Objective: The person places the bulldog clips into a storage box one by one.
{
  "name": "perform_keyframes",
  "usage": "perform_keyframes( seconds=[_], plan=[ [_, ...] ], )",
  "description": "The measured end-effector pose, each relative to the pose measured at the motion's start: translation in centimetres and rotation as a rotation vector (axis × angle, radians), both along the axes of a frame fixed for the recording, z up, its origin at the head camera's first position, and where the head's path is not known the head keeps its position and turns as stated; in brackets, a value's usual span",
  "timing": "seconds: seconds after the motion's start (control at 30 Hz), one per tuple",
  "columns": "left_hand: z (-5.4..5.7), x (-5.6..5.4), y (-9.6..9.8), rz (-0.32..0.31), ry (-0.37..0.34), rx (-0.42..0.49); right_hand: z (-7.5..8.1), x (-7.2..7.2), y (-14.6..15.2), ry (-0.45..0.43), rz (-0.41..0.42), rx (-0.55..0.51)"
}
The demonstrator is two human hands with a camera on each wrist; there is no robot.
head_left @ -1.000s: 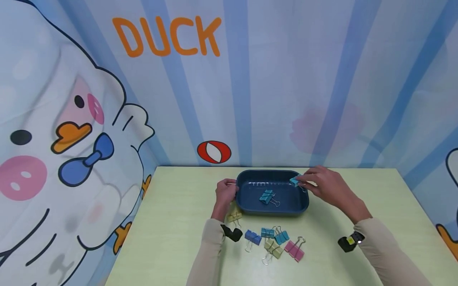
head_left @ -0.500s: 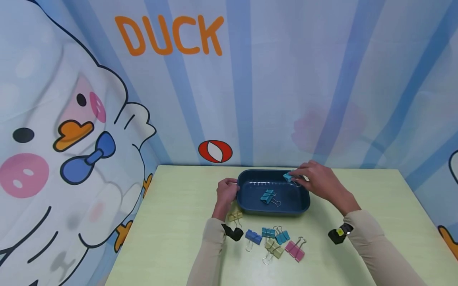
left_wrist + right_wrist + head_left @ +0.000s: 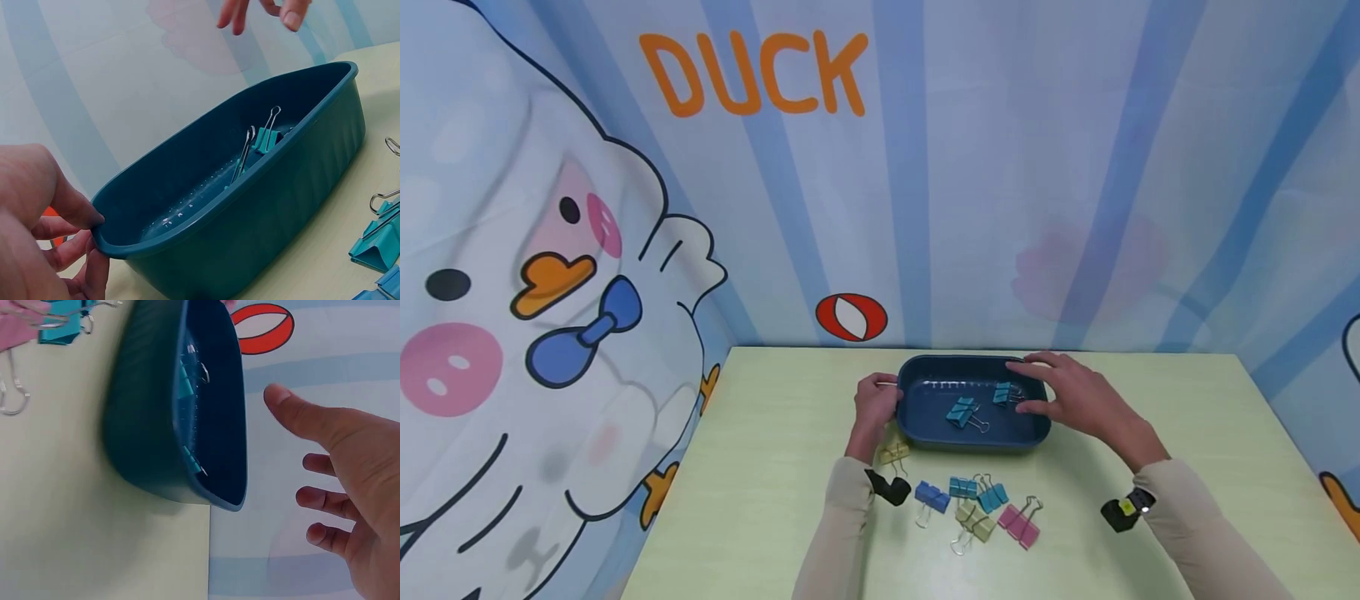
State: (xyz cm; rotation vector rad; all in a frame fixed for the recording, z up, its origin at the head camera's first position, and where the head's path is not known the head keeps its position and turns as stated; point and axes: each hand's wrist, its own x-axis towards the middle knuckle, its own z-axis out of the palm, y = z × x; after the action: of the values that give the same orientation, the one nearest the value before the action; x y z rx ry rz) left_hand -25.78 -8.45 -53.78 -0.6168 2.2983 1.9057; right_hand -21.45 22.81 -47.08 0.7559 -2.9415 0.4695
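Observation:
A dark blue plastic tray (image 3: pixel 970 443) stands at the back of the table. Its left end rim is pinched between the thumb and fingers of my left hand (image 3: pixel 875 406), as the left wrist view also shows. Inside lie two teal binder clips, one near the middle (image 3: pixel 961 412) and another toward the right end (image 3: pixel 1002 393). Over the tray's right end hovers my right hand (image 3: pixel 1075 393), thumb and fingers spread with nothing between them. In the right wrist view the right hand (image 3: pixel 369 481) is apart from the rim.
In front of the tray several binder clips lie on the table (image 3: pixel 760 500): a yellow one (image 3: pixel 893 452) by my left wrist, a blue one (image 3: pixel 932 497), two teal ones (image 3: pixel 991 497), an olive-yellow one (image 3: pixel 975 522) and a pink one (image 3: pixel 1019 527). A printed curtain (image 3: pixel 970 167) hangs behind.
My right hand carried a teal binder clip over the tray, let it go inside, and drew back slightly to the right with fingers spread. My left hand stayed on the rim.

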Motion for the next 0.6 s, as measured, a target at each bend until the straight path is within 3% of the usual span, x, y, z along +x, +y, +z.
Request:
perform_keyframes(
  seconds=[0.33,0.6],
  plan=[
    [0.1,0.1,-0.2,-0.011,0.010,-0.005,-1.4,4.2,0.2,0.036,0.071,-0.020],
    [0.3,0.1,-0.1,-0.012,-0.009,-0.008,-2.8,8.0,-0.5,-0.003,0.097,-0.010]
  ],
)
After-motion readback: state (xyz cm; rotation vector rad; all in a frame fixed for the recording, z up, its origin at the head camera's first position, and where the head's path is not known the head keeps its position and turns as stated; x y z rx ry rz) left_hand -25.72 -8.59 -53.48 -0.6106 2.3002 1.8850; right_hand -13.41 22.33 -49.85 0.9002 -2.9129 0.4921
